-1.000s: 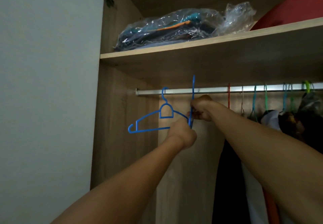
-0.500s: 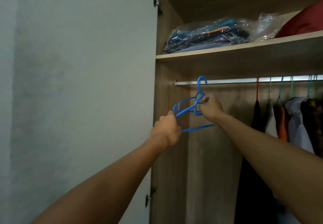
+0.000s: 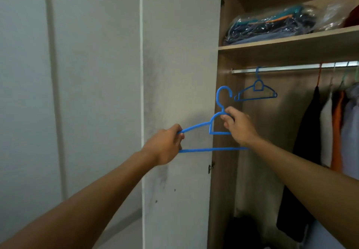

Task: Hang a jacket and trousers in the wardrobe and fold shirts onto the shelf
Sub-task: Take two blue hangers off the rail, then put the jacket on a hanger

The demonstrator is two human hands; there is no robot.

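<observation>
While left hand (image 3: 167, 144) grips blue hanger (image 3: 210, 132) end, right hand (image 3: 238, 126) pinches neck, hiding right shoulder.

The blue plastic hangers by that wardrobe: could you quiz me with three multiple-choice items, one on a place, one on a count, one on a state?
1. Where is the blue plastic hanger that the hands grip?
A. on the rail
B. off the rail, before the open white wardrobe door
C. on the shelf

2. How many blue hangers are in view?
A. one
B. two
C. four

3. What hangs on the blue hanger on the metal rail?
A. nothing
B. a jacket
C. trousers

Answers:
1 B: the left hand holds its end and the right hand its neck, below the rail.
2 B: one held, the other hanger hooked on the rail.
3 A: its frame is bare.
</observation>
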